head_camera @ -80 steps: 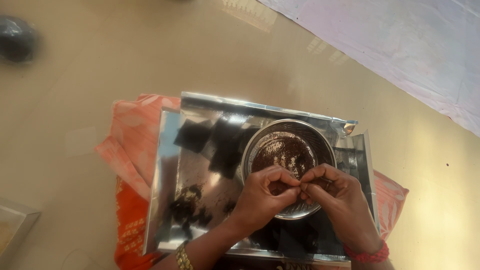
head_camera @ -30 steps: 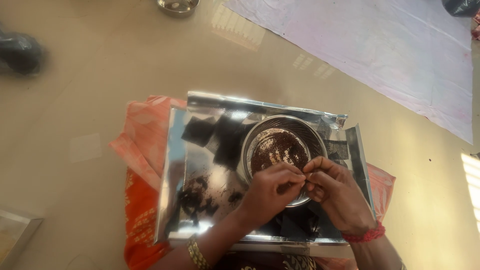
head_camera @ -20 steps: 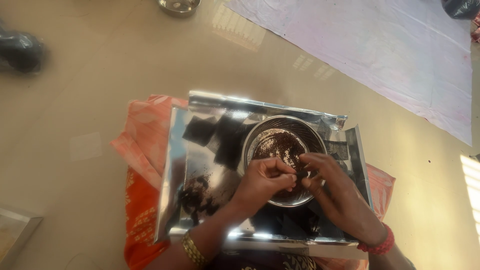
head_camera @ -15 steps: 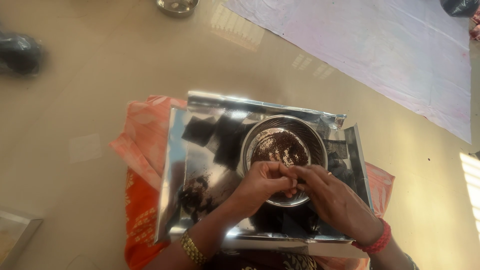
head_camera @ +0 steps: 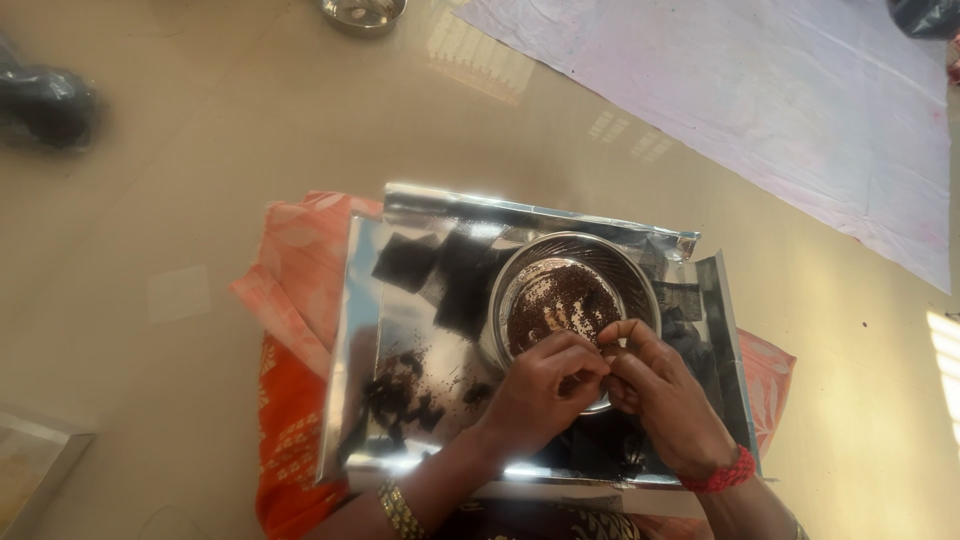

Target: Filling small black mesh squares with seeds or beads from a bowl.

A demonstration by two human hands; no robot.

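Left hand: over the near rim of the steel bowl, fingers curled tight, tips pinched against those of the other hand.
Right hand: just beside the left, fingertips meeting it above the bowl's near edge; red thread band at the wrist.
Grip state: both closed to a fine pinch on something very small; item itself too small to identify.
Bowl location: right half of the shiny metal tray, toward its far edge; dark granular contents inside.
Change since half a second ago: hands drawn slightly nearer the body, more of the bowl's contents exposed; pinch point unchanged at the near rim.
Meaning: fine picking or sorting of the dark material judged ongoing, no new stage reached.
Tray surface: scattered dark crumbs toward the near-left corner; dark square reflections farther back.
Under the tray: orange patterned cloth, on the floor.
Far surroundings: pale sheet; small metal dish cut off by the top edge.
Hidden: bowl's near rim and the tray's near-right portion covered by hands; forearms cut off below.
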